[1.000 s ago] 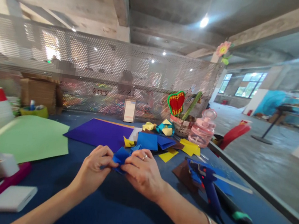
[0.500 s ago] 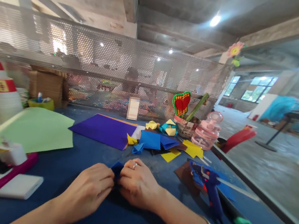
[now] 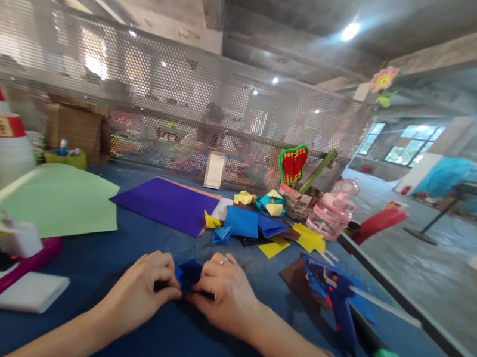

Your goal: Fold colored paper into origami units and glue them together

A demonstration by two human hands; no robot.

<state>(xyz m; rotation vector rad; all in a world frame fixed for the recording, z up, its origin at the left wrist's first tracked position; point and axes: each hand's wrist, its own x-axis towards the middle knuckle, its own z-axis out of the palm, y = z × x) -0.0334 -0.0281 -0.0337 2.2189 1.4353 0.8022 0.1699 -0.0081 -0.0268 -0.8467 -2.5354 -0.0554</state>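
Observation:
Between my two hands is a small piece of folded dark blue paper (image 3: 188, 273), just above the blue tabletop. My left hand (image 3: 148, 282) pinches its left edge with thumb and fingers. The right side is gripped by my right hand (image 3: 224, 294), which wears a ring. Beyond them lie a small folded blue paper piece (image 3: 222, 234), a yellow folded piece (image 3: 212, 221) and a flat blue paper square (image 3: 242, 222). My fingers hide part of the paper being held.
Purple sheets (image 3: 166, 203) and a large light green sheet (image 3: 67, 200) lie to the left. A glue gun (image 3: 341, 297) and a green-and-black-handled tool (image 3: 389, 356) rest at right. A power strip (image 3: 0, 279), stacked paper cups (image 3: 1, 147) and a pink bottle (image 3: 333, 211) stand around.
My hands have moved slightly apart, and more of the blue paper between them shows. My left thumb is now extended toward its lower edge.

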